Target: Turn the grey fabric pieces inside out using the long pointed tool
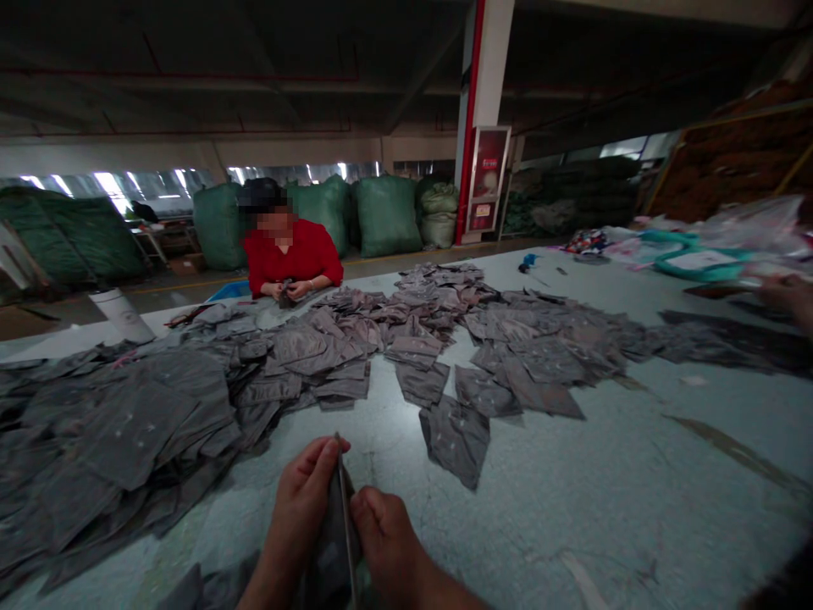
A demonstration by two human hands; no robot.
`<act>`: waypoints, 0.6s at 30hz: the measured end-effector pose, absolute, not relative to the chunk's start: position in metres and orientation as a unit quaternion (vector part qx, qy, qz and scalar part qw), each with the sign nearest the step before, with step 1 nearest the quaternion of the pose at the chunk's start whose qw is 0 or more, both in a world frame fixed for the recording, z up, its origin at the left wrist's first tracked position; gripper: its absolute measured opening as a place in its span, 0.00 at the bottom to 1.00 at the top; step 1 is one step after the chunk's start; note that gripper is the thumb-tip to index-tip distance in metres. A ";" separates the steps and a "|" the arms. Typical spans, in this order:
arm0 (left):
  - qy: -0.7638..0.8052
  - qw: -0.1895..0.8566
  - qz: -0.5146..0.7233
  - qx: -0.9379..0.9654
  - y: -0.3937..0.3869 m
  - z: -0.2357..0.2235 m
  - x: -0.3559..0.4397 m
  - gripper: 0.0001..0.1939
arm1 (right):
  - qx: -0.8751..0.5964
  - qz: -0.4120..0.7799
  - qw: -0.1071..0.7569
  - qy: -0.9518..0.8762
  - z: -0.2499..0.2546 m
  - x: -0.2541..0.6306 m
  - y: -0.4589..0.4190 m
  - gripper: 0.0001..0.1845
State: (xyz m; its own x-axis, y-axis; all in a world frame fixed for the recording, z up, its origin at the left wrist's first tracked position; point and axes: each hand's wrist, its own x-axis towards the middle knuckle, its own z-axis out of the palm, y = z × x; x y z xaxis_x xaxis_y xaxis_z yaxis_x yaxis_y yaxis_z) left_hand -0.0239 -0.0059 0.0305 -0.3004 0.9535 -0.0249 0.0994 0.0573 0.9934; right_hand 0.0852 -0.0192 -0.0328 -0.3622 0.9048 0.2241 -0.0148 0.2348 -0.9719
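Observation:
Between my two hands a grey fabric piece is held up edge-on, close to me at the bottom of the view. My left hand pinches its top corner between thumb and fingers. Lower down, my right hand is closed on the other side of the same piece. The nearest single grey piece lies flat on the table beyond my hands, with small pale marks on it. To the left spreads a large heap of grey pieces. Part of the held piece is hidden by my fingers.
Across the pale table, a person in red handles a small dark piece. More grey pieces spread over the middle. A white bottle stands at left. Another person's hand and plastic bags are at right.

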 end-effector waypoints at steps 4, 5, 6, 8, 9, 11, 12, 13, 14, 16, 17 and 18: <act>0.614 0.364 0.592 0.374 -0.012 0.016 -0.014 0.21 | -0.355 0.512 0.444 -0.644 -0.037 0.083 -0.018 0.25; 0.613 0.372 0.598 0.357 -0.012 0.013 -0.013 0.22 | -0.358 0.515 0.441 -0.642 -0.038 0.083 -0.017 0.26; 0.608 0.382 0.604 0.345 -0.011 0.011 -0.011 0.22 | -0.360 0.516 0.439 -0.641 -0.037 0.083 -0.016 0.26; 0.598 0.396 0.610 0.335 -0.008 0.012 -0.011 0.22 | -0.357 0.524 0.433 -0.641 -0.034 0.085 -0.014 0.27; 0.596 0.400 0.609 0.339 -0.007 0.015 -0.012 0.21 | -0.354 0.528 0.430 -0.641 -0.031 0.086 -0.013 0.26; 0.592 0.417 0.587 0.362 -0.003 0.022 -0.016 0.20 | -0.356 0.523 0.433 -0.643 -0.026 0.089 -0.012 0.26; 0.590 0.436 0.569 0.372 -0.001 0.026 -0.019 0.18 | -0.358 0.516 0.435 -0.645 -0.025 0.089 -0.012 0.26; 0.585 0.462 0.548 0.380 0.001 0.029 -0.023 0.18 | -0.359 0.510 0.437 -0.648 -0.024 0.089 -0.012 0.25; 0.579 0.488 0.528 0.385 0.003 0.031 -0.026 0.17 | -0.359 0.507 0.441 -0.648 -0.025 0.088 -0.013 0.25; 0.574 0.515 0.505 0.387 0.003 0.032 -0.030 0.17 | -0.354 0.515 0.445 -0.641 -0.028 0.083 -0.016 0.25; 0.578 0.512 0.505 0.386 0.002 0.030 -0.030 0.18 | -0.352 0.520 0.448 -0.636 -0.030 0.080 -0.019 0.25; 0.585 0.498 0.510 0.387 0.000 0.028 -0.029 0.19 | -0.356 0.522 0.451 -0.631 -0.032 0.078 -0.021 0.25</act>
